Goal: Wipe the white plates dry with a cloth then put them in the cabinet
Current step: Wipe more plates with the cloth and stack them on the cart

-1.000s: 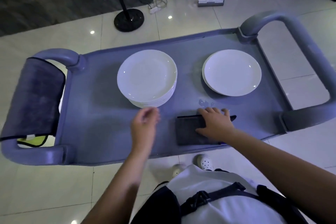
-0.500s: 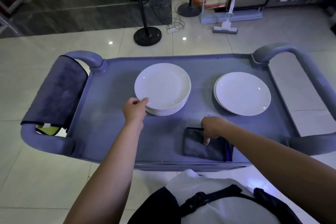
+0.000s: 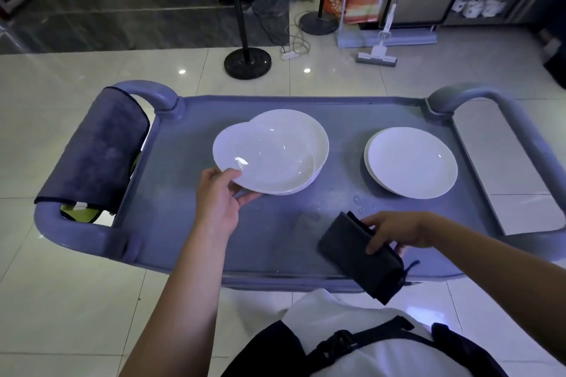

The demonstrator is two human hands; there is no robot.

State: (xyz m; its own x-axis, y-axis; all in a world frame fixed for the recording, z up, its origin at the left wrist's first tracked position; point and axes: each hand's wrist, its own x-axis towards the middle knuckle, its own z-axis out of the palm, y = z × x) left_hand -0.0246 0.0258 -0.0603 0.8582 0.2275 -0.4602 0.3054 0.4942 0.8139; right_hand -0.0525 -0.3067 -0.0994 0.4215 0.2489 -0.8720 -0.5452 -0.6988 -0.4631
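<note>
A stack of white plates (image 3: 301, 128) stands left of centre on the grey cart top (image 3: 183, 223). My left hand (image 3: 219, 196) grips the near-left rim of the top plate (image 3: 263, 159), which is lifted and shifted toward me off the stack. A smaller pile of white plates (image 3: 412, 162) lies on the right side of the cart. My right hand (image 3: 395, 229) holds a folded dark cloth (image 3: 355, 251) raised just above the cart's near edge. Water drops (image 3: 363, 203) lie between the cloth and the right pile.
A dark towel (image 3: 95, 150) hangs over the cart's left handle (image 3: 147, 95); the right handle (image 3: 520, 119) is bare. Behind the cart on the tiled floor are a stand with a round black base (image 3: 247, 63), a cable and a floor squeegee (image 3: 376, 56). Shelving stands far right.
My left hand has taken the top plate by its rim and pulled it off the stack toward me. My right hand has picked the folded cloth up from the cart.
</note>
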